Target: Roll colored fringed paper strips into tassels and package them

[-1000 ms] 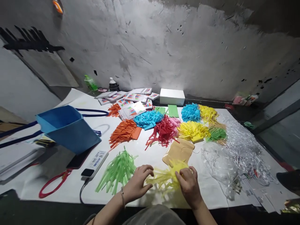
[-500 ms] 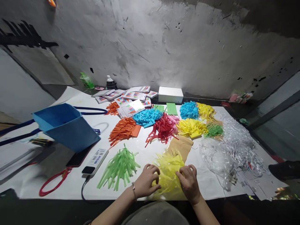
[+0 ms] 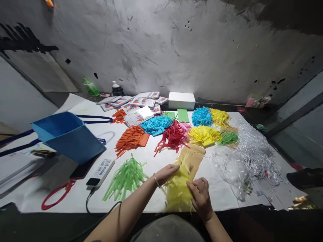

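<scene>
My left hand (image 3: 168, 174), with a bangle at the wrist, is closed on the upper left edge of a light yellow fringed tissue tassel (image 3: 178, 190). My right hand (image 3: 202, 195) pinches the same tassel at its right edge. The thin sheets look partly see-through, with loose strips hanging at the near end. Just beyond the tassel lies a brown paper piece (image 3: 195, 153), partly covered by it. A light green fringed tassel (image 3: 126, 178) is spread flat to the left of my left forearm.
Orange (image 3: 131, 139), blue (image 3: 156, 124), red (image 3: 174, 136) and yellow fringe bundles (image 3: 204, 135) lie across the middle. Clear plastic wrapping (image 3: 232, 168) heaps at right. A blue bag (image 3: 73, 137), power bank (image 3: 101, 173) and red loop (image 3: 57, 198) are at left. Printed packs (image 3: 142, 102) and a white box (image 3: 181, 101) stand behind.
My left hand has moved forward and right, from beside the yellow tassel to its upper edge. The tassel's sheets now look flatter, and the right hand is slightly lower.
</scene>
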